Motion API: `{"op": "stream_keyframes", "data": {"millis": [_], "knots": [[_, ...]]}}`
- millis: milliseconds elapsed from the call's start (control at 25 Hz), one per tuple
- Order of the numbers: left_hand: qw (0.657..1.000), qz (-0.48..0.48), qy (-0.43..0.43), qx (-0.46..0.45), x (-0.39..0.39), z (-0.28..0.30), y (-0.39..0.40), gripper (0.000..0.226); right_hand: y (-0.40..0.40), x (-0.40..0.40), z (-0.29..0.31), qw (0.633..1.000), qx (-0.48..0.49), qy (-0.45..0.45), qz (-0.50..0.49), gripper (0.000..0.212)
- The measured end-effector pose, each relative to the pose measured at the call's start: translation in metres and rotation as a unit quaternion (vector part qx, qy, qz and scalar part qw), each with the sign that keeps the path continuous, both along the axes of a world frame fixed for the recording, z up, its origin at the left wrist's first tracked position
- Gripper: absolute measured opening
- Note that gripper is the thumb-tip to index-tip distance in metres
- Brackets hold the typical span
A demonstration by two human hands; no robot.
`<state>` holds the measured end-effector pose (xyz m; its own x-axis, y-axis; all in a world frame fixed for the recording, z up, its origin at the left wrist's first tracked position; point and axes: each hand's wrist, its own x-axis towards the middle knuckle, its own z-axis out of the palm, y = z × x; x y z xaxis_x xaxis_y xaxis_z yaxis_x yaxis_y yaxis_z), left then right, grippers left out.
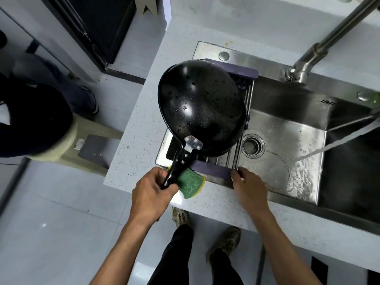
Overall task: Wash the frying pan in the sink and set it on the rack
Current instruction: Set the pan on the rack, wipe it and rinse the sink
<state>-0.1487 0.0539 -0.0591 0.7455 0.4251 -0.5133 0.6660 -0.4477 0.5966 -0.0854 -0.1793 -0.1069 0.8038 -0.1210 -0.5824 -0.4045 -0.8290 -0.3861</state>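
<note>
Frying pan (202,108) lies upside down on the rack (213,170), wet w/ water drops over its black underside, bowl covering most of the rack at the left end of the sink (287,140). Pan handle (176,169) sticks out toward the person, over the sink's near-left corner, w/ a silver bracket where handle joins bowl.

Left hand (151,188) is wrapped round the end of the handle, fingers curled on it, firm hold. Right hand (248,187) is at the rack's near purple bar, right of the handle; fingers bent over the bar's right end and touching it. Can't tell if it truly clamps the bar or just rests there.

Green-and-yellow sponge (190,183) sits on the counter (135,140) edge just in front of the sink, under the handle, btwn the two hands, touching the left hand's side.

Faucet (320,44) rises from the sink's back-right rim; water stream (329,145) runs in from the right and splashes on the sink floor right of the drain (253,146). Drain is just right of the rack, near the pan's rim.

Below the counter: person's dark trousers and shoes (205,229) on pale floor. Left of the counter, well away from the sink, a 2nd person (30,120) in dark clothes, partly seen.
</note>
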Motion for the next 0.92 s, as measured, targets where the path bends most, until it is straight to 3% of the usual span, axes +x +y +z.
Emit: {"op": "stream_keyframes", "data": {"millis": [80,160,200,320,440,600,680,760,920], "knots": [[0.996,0.025,-0.008,-0.081,-0.001,-0.004,0.007,0.006,0.018,-0.004,-0.007,0.998,-0.025,0.0,0.063,0.034],[0.984,-0.014,-0.012,-0.18,-0.003,-0.015,0.014,0.029,0.022,-0.006,-0.007,0.997,-0.019,-0.027,0.063,0.033],[0.98,-0.071,-0.031,-0.185,-0.004,-0.023,0.016,0.036,0.019,-0.005,-0.006,0.999,-0.004,-0.021,0.05,0.033],[0.965,-0.217,-0.125,-0.081,-0.011,-0.051,0.018,0.032,0.012,-0.002,-0.003,0.998,0.029,0.007,0.053,0.036],[0.961,-0.235,-0.144,0.031,-0.014,-0.062,0.01,0.042,0.016,-0.003,-0.004,0.997,0.024,0.01,0.071,0.039],[0.924,-0.311,-0.192,0.109,-0.005,-0.065,0.012,0.013,0.014,-0.003,-0.005,0.997,0.018,-0.007,0.071,0.048],[0.898,-0.369,-0.194,0.141,0.004,-0.064,0.039,0.013,0.015,-0.005,-0.003,0.997,0.014,-0.009,0.08,0.053],[0.896,-0.363,-0.192,0.168,0.015,-0.058,0.068,0.015,0.015,-0.006,-0.007,0.995,0.001,-0.017,0.098,0.05],[0.928,-0.29,-0.135,0.193,0.019,-0.042,0.071,0.024,0.014,-0.003,-0.004,0.99,-0.051,-0.01,0.132,0.048]]}}
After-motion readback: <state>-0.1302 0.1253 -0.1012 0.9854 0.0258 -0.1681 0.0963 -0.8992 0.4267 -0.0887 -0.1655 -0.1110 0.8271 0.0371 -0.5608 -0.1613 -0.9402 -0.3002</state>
